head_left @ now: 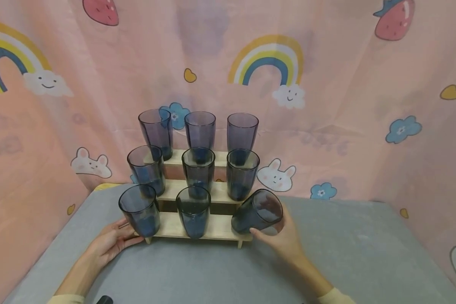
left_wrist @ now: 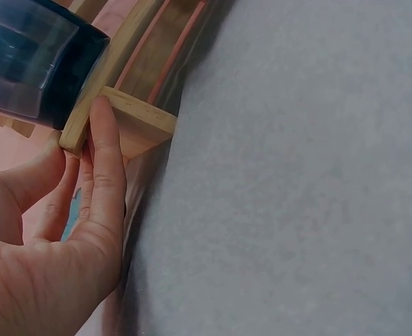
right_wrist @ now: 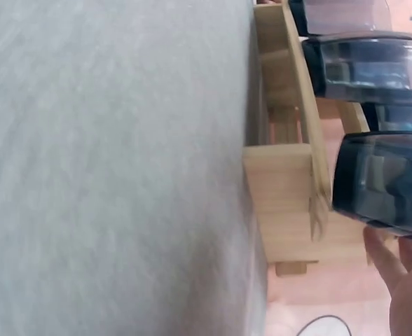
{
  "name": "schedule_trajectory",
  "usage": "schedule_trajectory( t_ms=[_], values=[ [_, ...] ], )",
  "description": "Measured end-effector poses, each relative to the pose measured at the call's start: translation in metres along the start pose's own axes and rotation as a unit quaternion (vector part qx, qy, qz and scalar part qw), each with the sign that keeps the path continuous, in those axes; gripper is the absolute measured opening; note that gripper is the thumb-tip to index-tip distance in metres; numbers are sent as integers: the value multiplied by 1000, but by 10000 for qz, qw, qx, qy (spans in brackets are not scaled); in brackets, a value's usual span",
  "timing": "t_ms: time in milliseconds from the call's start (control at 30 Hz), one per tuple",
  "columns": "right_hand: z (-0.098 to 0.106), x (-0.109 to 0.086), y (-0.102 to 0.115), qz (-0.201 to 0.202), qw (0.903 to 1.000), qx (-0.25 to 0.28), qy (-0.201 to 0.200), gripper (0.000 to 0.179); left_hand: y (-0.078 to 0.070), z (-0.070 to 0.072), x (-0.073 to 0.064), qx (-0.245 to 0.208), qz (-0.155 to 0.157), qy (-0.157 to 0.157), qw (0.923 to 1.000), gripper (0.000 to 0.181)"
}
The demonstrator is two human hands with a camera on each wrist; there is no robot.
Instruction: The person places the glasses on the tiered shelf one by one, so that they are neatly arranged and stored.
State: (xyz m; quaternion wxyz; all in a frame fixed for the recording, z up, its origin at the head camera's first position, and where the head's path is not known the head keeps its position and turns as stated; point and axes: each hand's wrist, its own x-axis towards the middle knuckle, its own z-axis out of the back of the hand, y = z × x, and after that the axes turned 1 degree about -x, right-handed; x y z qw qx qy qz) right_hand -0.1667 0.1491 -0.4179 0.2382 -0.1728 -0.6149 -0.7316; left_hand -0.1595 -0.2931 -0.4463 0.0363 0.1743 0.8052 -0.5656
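A three-tier wooden rack bears dark translucent glasses in rows. At the left end of its lowest shelf, my left hand pinches the shelf corner, thumb at the upper side and fingers underneath, as the left wrist view shows beside the shelf board. My right hand holds a dark glass at the right end of that shelf. This glass leans to the right, its mouth towards my palm and its base close over the shelf. In the right wrist view, fingers lie along the glass's side.
On the lowest shelf stand a left glass and a middle glass. Behind them, each higher tier carries several upright glasses, close together. A grey cloth-covered table lies under the rack, and a pink patterned curtain hangs behind it.
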Motion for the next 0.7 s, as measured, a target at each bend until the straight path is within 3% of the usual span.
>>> schedule_trajectory(
  t_ms=[300,700],
  values=[
    [-11,5,6,15,9903,-1381,178,82,0,3,-1,68,17,72,9999,76],
    [-15,4,4,-27,9920,-1250,186,72,-3,2,-5,93,-36,157,9998,78]
  ],
)
